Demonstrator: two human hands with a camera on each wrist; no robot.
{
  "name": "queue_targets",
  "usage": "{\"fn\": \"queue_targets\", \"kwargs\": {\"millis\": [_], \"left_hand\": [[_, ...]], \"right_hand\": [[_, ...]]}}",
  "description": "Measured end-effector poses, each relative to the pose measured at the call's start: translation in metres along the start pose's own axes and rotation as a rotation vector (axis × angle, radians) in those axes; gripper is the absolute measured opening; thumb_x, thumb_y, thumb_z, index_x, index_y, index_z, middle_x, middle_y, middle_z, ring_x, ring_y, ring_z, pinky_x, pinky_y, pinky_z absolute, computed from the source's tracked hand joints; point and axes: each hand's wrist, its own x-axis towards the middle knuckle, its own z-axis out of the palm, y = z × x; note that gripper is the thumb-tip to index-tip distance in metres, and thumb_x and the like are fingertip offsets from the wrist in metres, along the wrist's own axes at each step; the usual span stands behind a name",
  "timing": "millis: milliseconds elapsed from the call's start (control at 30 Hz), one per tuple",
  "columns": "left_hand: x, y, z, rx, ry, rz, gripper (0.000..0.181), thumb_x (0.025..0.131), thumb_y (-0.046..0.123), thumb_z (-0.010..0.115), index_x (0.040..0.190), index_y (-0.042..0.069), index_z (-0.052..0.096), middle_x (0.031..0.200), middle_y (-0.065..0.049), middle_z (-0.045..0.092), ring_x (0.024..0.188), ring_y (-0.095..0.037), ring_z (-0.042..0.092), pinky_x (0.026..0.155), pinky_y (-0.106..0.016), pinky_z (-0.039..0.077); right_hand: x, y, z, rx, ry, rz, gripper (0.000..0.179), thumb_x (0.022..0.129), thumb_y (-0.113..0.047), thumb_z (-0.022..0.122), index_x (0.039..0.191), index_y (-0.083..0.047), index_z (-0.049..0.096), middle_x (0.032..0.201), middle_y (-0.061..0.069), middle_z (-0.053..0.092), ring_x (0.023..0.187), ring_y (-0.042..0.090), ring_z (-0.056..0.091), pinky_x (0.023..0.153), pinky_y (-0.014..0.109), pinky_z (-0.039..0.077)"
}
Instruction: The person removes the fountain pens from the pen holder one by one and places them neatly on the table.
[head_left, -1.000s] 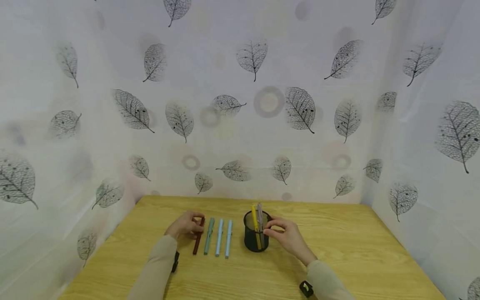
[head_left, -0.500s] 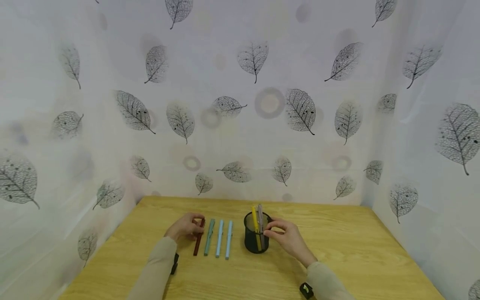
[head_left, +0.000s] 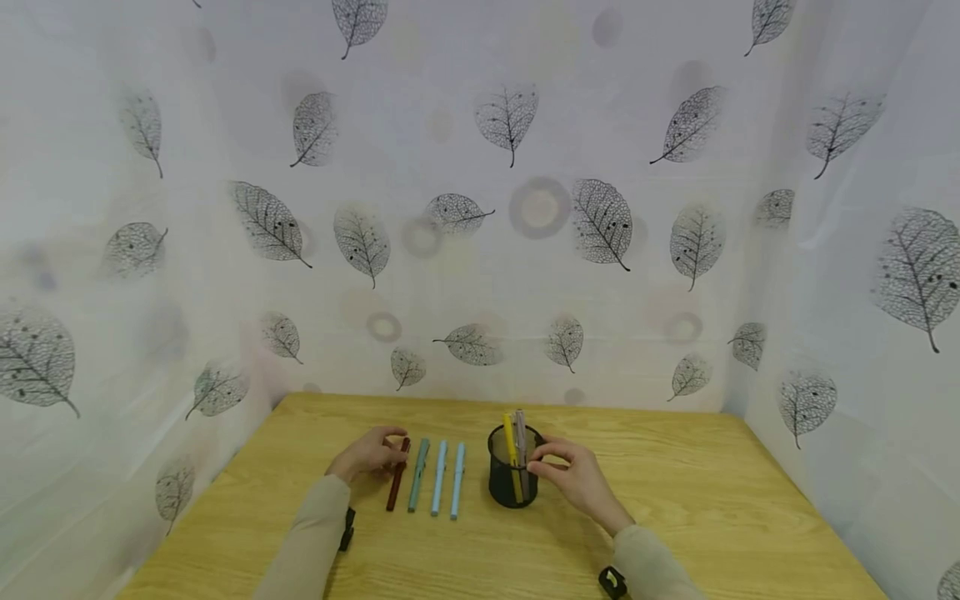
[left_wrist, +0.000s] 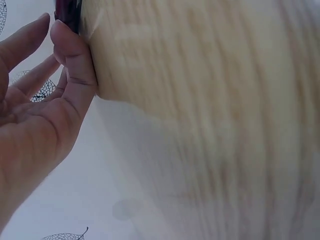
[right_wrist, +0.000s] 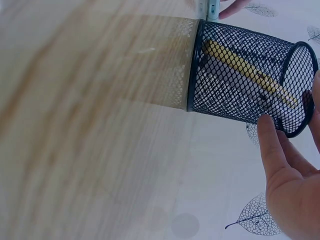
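At the left of the table, my left hand (head_left: 369,452) holds the upper end of a dark red pen (head_left: 397,483) between thumb and fingers. In the left wrist view the thumb (left_wrist: 67,40) touches the pen's dark end (left_wrist: 68,12), most of which is cut off. My right hand (head_left: 577,473) holds the side of a black mesh pen holder (head_left: 504,482) near its rim. Inside the upright holder stand a yellow pen (head_left: 510,433) and a greyish-purple pen (head_left: 521,433). The right wrist view shows a right-hand digit (right_wrist: 270,135) against the mesh.
Right of the dark red pen lie a green pen (head_left: 418,477) and two light blue pens, one nearer the green (head_left: 438,479) and one farther right (head_left: 457,483), in a row. The wooden table (head_left: 675,500) is bordered by leaf-patterned sheets (head_left: 487,275).
The view has tilted up very slightly, so the table sits a little lower. Both hands, the pens and the holder stay in nearly the same places.
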Motion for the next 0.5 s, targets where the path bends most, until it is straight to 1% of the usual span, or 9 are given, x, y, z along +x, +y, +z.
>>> {"fn": "queue_targets", "kwargs": {"millis": [33,133,200,267,367,433,500], "left_hand": [[-0.0001,0.0000,-0.0004,-0.009,0.008,-0.003,0.051,0.094,0.003,0.062,0.141,-0.004,0.043,0.099,-0.017,0.061,0.074,-0.023,0.060,0.060,-0.035,0.056],[0.0006,-0.0010,-0.0019,-0.003,0.044,0.032,0.048,0.094,0.005,0.063,0.138,-0.005,0.047,0.101,-0.017,0.063,0.077,-0.022,0.060,0.063,-0.035,0.054],[0.0016,-0.0007,-0.0028,0.021,0.084,0.060,0.043,0.094,0.008,0.064,0.133,-0.005,0.051,0.101,-0.017,0.064,0.079,-0.022,0.059,0.065,-0.033,0.051],[0.0029,0.0001,-0.0037,0.021,0.118,0.078,0.038,0.094,0.011,0.064,0.128,-0.004,0.056,0.101,-0.017,0.065,0.079,-0.021,0.059,0.066,-0.032,0.049],[0.0044,0.0028,-0.0046,-0.029,0.145,0.077,0.031,0.096,0.014,0.062,0.122,-0.002,0.059,0.100,-0.017,0.065,0.075,-0.020,0.055,0.062,-0.031,0.048],[0.0050,0.0050,-0.0048,-0.073,0.151,0.079,0.029,0.098,0.015,0.060,0.120,-0.004,0.058,0.101,-0.019,0.064,0.072,-0.020,0.054,0.060,-0.031,0.048],[0.0053,0.0073,-0.0045,-0.091,0.163,0.087,0.029,0.099,0.016,0.059,0.120,-0.005,0.059,0.101,-0.020,0.064,0.071,-0.019,0.052,0.059,-0.031,0.048]], "right_hand": [[-0.0001,-0.0001,-0.0001,0.001,0.001,0.003,0.018,0.085,-0.021,0.076,0.097,-0.007,0.074,0.142,0.021,0.052,0.135,0.041,0.045,0.088,0.031,0.057],[-0.0003,-0.0003,-0.0005,-0.006,0.007,0.008,0.018,0.085,-0.023,0.076,0.096,-0.009,0.074,0.143,0.021,0.052,0.134,0.041,0.045,0.088,0.032,0.057],[0.0002,0.0005,-0.0006,-0.014,0.007,0.003,0.017,0.085,-0.023,0.075,0.096,-0.009,0.074,0.143,0.021,0.051,0.134,0.042,0.046,0.088,0.033,0.057],[0.0005,0.0013,-0.0006,-0.020,0.007,-0.007,0.018,0.086,-0.023,0.075,0.097,-0.009,0.074,0.142,0.022,0.051,0.133,0.043,0.046,0.089,0.035,0.057],[0.0005,0.0020,-0.0007,-0.027,0.002,-0.013,0.019,0.086,-0.024,0.075,0.097,-0.009,0.074,0.142,0.023,0.051,0.132,0.043,0.046,0.089,0.036,0.057],[0.0003,0.0019,-0.0007,-0.025,0.001,-0.006,0.019,0.086,-0.025,0.075,0.096,-0.010,0.074,0.142,0.022,0.051,0.133,0.043,0.046,0.088,0.034,0.057],[0.0000,0.0016,-0.0006,-0.022,0.001,-0.002,0.018,0.085,-0.025,0.075,0.096,-0.010,0.074,0.143,0.021,0.051,0.133,0.042,0.046,0.088,0.033,0.057]]}}
